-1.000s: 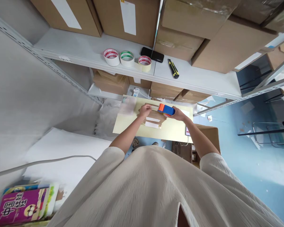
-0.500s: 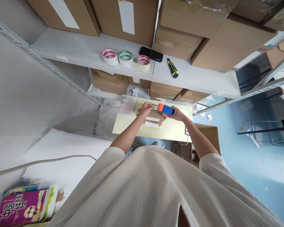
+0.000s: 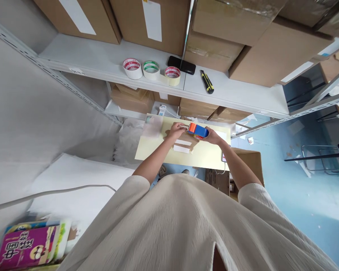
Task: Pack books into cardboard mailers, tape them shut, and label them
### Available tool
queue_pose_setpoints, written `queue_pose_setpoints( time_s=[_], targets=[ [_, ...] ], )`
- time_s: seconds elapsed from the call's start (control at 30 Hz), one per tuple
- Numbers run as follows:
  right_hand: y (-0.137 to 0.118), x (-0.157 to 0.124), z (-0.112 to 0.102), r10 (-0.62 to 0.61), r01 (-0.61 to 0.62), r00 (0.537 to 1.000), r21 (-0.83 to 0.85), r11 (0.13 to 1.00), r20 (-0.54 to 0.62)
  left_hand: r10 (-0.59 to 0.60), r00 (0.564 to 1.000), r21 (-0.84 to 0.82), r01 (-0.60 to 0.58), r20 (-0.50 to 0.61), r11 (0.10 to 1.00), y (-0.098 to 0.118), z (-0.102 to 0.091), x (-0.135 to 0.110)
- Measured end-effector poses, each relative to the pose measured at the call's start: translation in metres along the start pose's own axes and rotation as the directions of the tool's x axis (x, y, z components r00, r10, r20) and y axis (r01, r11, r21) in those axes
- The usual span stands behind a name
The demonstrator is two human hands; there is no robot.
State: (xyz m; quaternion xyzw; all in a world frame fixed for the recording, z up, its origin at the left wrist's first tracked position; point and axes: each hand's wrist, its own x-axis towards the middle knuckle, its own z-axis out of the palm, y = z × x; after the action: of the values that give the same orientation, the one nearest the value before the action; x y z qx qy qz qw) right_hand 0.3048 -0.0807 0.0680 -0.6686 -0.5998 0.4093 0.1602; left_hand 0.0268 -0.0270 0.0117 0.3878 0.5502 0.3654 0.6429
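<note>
My right hand [image 3: 214, 136] is closed around the back end of a blue and orange tape dispenser [image 3: 201, 130]. The dispenser is held over a small brown cardboard box [image 3: 188, 138], which lies on a pale yellow tabletop [image 3: 152, 148]. At the dispenser's orange front, my left hand [image 3: 176, 131] is closed in a pinch on a strip of packing tape [image 3: 184, 127]; the fingertips are small and partly hidden. White labels [image 3: 182, 149] show on the box's near side, with shiny tape at its corners.
Above the table, a grey shelf [image 3: 107, 67] bears several cartons, tape rolls [image 3: 150, 70], a black phone-like object [image 3: 181, 65] and a yellow-black utility knife [image 3: 207, 82]. A phone [image 3: 223, 156] lies at the table's right edge, beside an open carton [image 3: 248, 165]. Books [image 3: 25, 244] lie lower left.
My left hand has shifted very slightly right, towards the dispenser. Both hands keep their holds, and the view has moved a little.
</note>
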Motion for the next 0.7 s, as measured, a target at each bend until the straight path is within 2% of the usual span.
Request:
queue_pose_setpoints(
  time_s=[0.33,0.43,0.57,0.7],
  targets=[
    [-0.010,-0.003,-0.003,0.032,-0.030,0.999,-0.055,0.998,0.031,-0.005,1.000,0.013,0.005,-0.023,1.000,-0.001,0.003,0.002],
    [-0.019,-0.008,-0.007,0.048,-0.043,0.998,-0.117,0.992,0.045,-0.008,0.998,0.024,0.009,-0.055,1.000,0.001,0.001,0.001],
    [-0.032,-0.012,-0.012,0.053,-0.034,0.993,-0.186,0.982,0.101,-0.014,0.999,0.021,0.015,-0.045,1.000,0.003,-0.006,0.003],
    [-0.041,-0.011,-0.014,0.051,-0.024,0.994,-0.263,0.965,0.099,0.013,0.996,0.035,-0.011,-0.083,0.999,0.004,-0.008,0.009]
  ],
)
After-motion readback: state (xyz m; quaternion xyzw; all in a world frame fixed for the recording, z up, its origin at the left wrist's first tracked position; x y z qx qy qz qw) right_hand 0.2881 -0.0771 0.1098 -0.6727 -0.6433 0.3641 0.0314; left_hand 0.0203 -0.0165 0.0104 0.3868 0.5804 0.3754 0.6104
